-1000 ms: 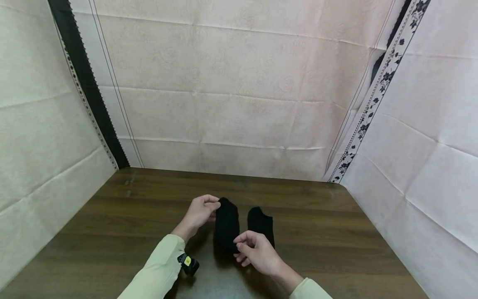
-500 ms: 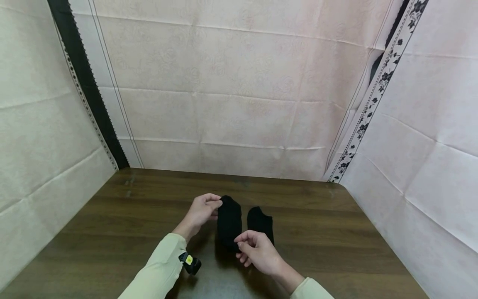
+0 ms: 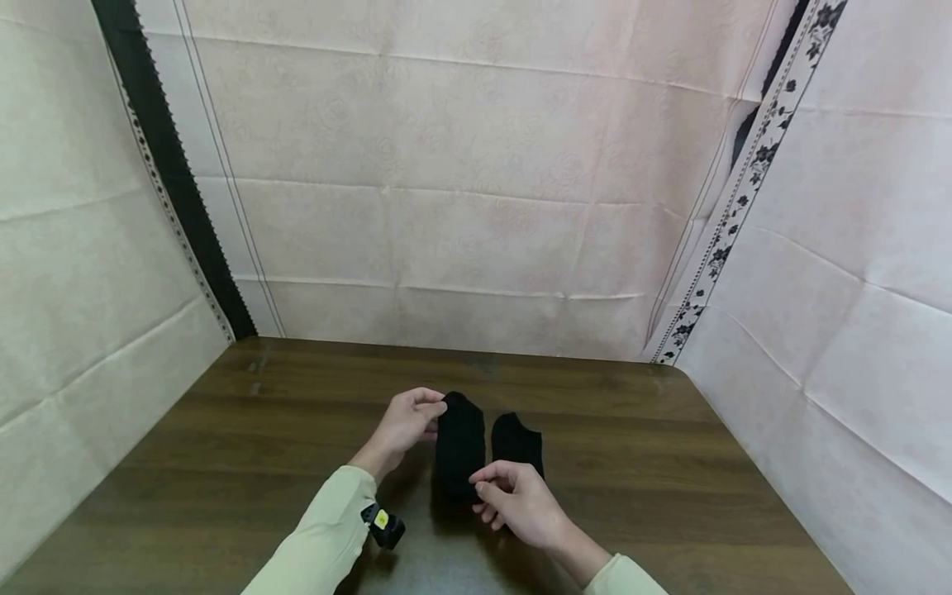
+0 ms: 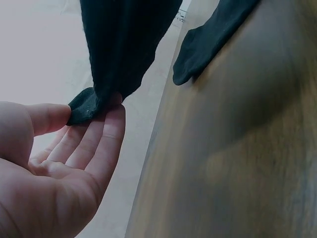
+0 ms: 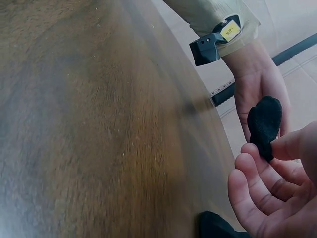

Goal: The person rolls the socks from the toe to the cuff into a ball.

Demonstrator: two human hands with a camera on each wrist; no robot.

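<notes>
A black sock (image 3: 459, 446) is stretched between my two hands above the wooden table. My left hand (image 3: 405, 423) pinches its far end between thumb and fingers; in the left wrist view the gripped edge of the sock (image 4: 84, 106) is folded over at the thumb tip. My right hand (image 3: 521, 502) pinches the near end, and the right wrist view shows that sock (image 5: 266, 119) end-on between thumb and fingertips. A second black sock (image 3: 516, 442) lies flat on the table just to the right, its near part hidden behind my right hand.
The brown wood-grain table (image 3: 312, 496) runs back to a pale cloth (image 3: 446, 248) hanging behind it. Similar cloths hang at the left and right sides. A small black camera (image 3: 383, 525) with a yellow label sits on my left wrist.
Both hands have drifted slightly to the right with the held sock between them, keeping the same grips. The second sock stays where it lies.
</notes>
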